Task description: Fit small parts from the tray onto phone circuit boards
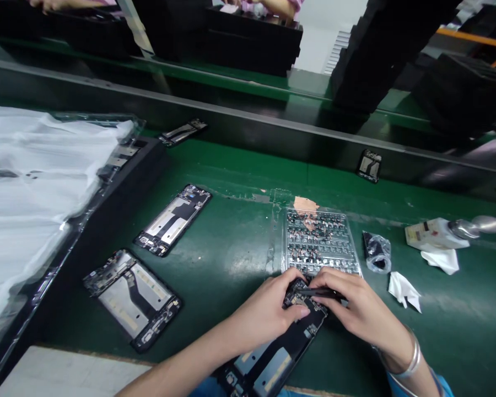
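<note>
left hand (264,315) closing on edge of phone mid-frame (268,364) | right hand (357,300) pinching tweezers (318,293) at its 12 o'clock end | frame seeming light, thin, fragile, best taken by edges

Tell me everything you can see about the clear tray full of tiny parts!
The clear plastic tray is rectangular, with neat rows of small pockets holding tiny dark parts. It lies flat on the green work surface, its far edge over a peach-coloured patch. The person's left hand and right hand reach over its near edge.
</note>
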A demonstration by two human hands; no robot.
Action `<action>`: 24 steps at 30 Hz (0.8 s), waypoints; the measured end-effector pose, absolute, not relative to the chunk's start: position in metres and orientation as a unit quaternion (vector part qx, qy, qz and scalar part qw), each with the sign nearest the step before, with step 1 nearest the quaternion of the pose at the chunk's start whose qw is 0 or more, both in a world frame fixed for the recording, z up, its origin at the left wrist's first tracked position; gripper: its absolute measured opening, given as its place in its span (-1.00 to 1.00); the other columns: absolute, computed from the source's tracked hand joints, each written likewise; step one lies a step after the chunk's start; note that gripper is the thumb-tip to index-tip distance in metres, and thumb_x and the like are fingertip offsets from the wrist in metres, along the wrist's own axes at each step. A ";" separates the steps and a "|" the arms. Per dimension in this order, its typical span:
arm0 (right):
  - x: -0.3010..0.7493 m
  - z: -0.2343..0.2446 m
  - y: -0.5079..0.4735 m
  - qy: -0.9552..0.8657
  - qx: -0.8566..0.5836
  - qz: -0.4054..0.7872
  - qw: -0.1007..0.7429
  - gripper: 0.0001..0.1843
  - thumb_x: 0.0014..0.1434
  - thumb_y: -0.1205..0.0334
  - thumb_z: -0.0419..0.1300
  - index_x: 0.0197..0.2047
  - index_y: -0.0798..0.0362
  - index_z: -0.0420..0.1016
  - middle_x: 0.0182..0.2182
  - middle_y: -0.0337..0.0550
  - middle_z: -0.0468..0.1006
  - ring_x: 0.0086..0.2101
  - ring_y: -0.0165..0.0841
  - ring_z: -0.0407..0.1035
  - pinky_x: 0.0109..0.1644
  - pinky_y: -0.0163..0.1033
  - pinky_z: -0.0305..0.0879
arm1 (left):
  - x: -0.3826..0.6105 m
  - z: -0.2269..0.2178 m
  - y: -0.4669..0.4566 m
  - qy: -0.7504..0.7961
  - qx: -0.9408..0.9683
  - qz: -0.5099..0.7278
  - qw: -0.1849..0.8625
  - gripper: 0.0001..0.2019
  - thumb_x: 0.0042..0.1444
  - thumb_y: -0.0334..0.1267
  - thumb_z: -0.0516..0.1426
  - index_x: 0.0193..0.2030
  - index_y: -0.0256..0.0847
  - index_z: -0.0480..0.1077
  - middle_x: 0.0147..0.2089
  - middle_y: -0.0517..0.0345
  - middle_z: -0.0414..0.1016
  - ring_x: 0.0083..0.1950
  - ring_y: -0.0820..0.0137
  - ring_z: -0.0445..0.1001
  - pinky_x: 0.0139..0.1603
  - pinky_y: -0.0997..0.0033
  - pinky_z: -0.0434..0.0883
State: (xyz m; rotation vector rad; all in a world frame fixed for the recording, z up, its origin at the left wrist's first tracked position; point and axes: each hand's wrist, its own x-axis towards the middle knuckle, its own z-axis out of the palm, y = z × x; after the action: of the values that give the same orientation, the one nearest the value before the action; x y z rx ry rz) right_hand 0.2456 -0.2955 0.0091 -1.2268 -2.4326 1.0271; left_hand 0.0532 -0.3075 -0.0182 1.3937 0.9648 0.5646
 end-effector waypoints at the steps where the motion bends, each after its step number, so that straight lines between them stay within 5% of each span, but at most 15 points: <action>1: 0.246 0.009 -0.295 -0.834 -0.417 0.345 0.110 -0.86 0.19 0.40 0.05 -0.21 0.00 0.34 -0.33 -0.20 0.44 -0.32 -0.38 0.37 -0.26 -0.29 0.27 | 0.053 -0.019 -0.308 0.424 0.612 0.244 0.621 -0.79 0.01 -0.38 0.14 -0.18 -0.15 0.28 -0.24 0.24 0.40 -0.19 0.35 0.38 -0.16 0.42 0.26; 24: 0.245 0.008 -0.294 -0.849 -0.418 0.312 0.086 -0.84 0.14 0.43 0.08 -0.25 -0.01 0.34 -0.38 -0.23 0.47 -0.37 -0.38 0.39 -0.33 -0.30 0.25 | 0.052 -0.018 -0.309 0.425 0.618 0.225 0.622 -0.75 0.05 -0.34 0.12 -0.10 -0.11 0.26 -0.19 0.20 0.42 -0.18 0.32 0.38 -0.13 0.36 0.28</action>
State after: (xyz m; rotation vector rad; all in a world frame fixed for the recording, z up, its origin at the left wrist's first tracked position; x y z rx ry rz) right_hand 0.2451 -0.2942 0.0077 -1.2463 -2.5306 0.9299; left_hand 0.0516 -0.3089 -0.0176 1.4191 0.9775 0.5167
